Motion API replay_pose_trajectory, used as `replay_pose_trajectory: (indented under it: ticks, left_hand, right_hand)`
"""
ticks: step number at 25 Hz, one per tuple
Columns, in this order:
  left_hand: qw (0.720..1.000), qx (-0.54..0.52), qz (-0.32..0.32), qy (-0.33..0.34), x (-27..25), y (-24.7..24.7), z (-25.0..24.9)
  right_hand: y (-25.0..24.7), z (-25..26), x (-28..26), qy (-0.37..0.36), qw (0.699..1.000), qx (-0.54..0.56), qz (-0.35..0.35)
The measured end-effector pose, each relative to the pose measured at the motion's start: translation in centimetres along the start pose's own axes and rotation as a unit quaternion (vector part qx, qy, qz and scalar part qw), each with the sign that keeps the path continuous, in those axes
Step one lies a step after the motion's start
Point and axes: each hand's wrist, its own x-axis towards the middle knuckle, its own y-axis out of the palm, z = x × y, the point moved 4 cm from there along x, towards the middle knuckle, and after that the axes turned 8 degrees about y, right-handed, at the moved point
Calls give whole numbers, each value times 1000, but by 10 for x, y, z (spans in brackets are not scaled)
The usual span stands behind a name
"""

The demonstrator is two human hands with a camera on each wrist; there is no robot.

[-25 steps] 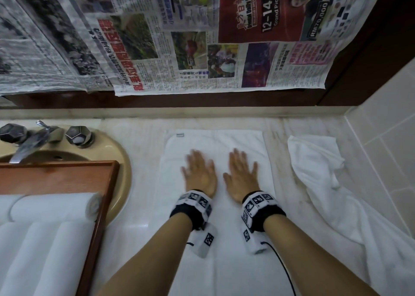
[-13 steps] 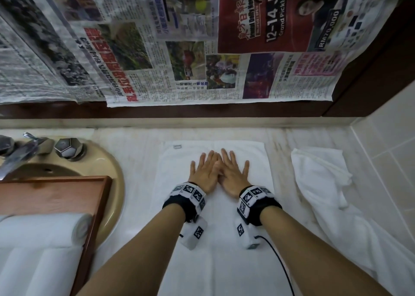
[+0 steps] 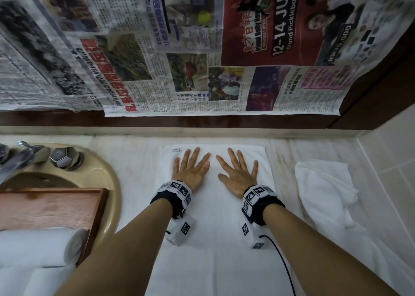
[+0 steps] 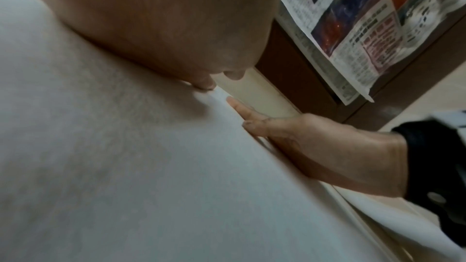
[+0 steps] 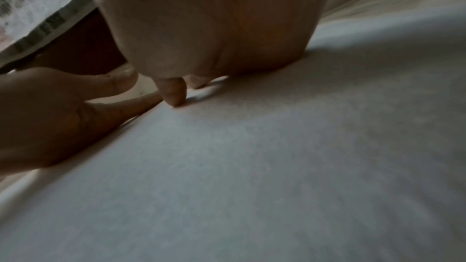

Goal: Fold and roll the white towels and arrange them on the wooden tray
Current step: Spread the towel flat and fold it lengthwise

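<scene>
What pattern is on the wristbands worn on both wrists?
Black bands carrying white blocks printed with black square marker codes, clearest in the head view: left wristband, right wristband.

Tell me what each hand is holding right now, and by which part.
Nothing is held. The left hand and right hand lie flat, fingers spread, palms pressing on the far end of the folded white towel on the counter.

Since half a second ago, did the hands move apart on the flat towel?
Yes. The left hand and right hand spread sideways toward the flat towel's side edges; earlier their fingers touched.

right hand [image 5: 201, 27] flat on white towel [image 5: 277, 156], left hand [image 5: 50, 119] beside
</scene>
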Motion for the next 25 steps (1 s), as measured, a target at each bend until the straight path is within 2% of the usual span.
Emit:
replay_pose_trajectory:
  ticks: [9, 16, 21, 23, 25]
  left_hand:
    - [998, 29, -18, -49, -10, -18, 48]
    - [987, 38, -88, -128, -16, -17, 65]
    - [983, 29, -75, -163, -16, -28, 60]
    - [983, 38, -89, -158, -26, -29, 39]
    - [996, 25, -53, -70, -45, -5, -1]
  right_hand:
    - [-9, -41, 9, 28, 999, 3, -24]
    - [-15, -63, 6, 95, 995, 3, -41]
    - [-26, -54, 7, 122, 993, 6, -3]
    - [-26, -29, -13, 70, 997, -13, -27]
    - [3, 10, -53, -63, 996, -48, -29]
